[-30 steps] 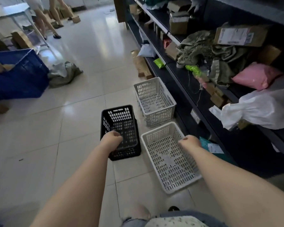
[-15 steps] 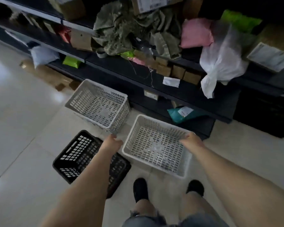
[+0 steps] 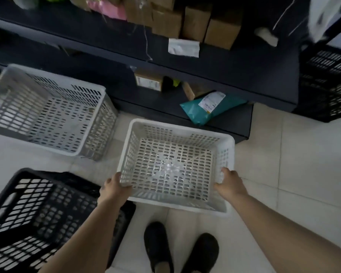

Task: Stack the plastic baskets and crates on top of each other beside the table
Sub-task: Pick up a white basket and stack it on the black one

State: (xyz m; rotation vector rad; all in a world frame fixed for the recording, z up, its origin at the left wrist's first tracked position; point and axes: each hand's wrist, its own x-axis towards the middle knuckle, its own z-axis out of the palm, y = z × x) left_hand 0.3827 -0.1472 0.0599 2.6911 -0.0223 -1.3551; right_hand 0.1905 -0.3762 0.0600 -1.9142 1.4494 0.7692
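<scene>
The white basket (image 3: 176,166) is gripped at its two near corners: the left hand (image 3: 114,187) is curled round the near-left corner, with the thumb seen over the rim, and the right hand (image 3: 229,183) is closed on the near-right corner. Whether the basket is lifted clear of the floor (image 3: 283,174) or only tilted cannot be told.

No stack is seen yet among these three. A second, grey basket (image 3: 47,109) is set apart, beyond and to the left of the left hand, with nothing in it. A black crate (image 3: 37,217) is found just beside the left forearm, on its outer side, also with nothing stacked in it. Another black crate (image 3: 327,83) is seen far beyond the right hand, at the end of the shelf (image 3: 234,75); what it stands on is not shown. The task is therefore judged to be at its start: one basket is taken hold of, and all the nesting is left to do.

Beyond the hands, a teal parcel (image 3: 209,107) with a white printed label is seen on the bottom shelf, and a small labelled box (image 3: 148,82) above it. The print on both is too blurred to be read, and no brand is made out.
</scene>
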